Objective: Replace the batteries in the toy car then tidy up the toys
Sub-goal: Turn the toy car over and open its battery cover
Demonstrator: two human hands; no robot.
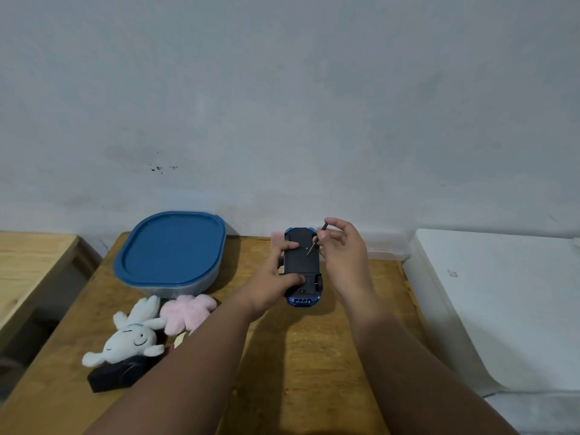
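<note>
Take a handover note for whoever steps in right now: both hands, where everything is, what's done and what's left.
Left hand: grips the toy car, held upside down above the table.
Right hand: pinches a small screwdriver, tip on the car's underside.
To the left: lidded container, closed; white plush and pink plush lie in front of it.
Done: car flipped over, screwdriver placed.
Left: the underside looks still closed, so open it, swap the batteries, close it, then tidy the toys. No batteries in view.

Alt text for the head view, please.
The left hand holds an upturned blue toy car over a table while the right hand pinches a screwdriver against its underside. Two plush toys and a blue-lidded container sit left.
</note>
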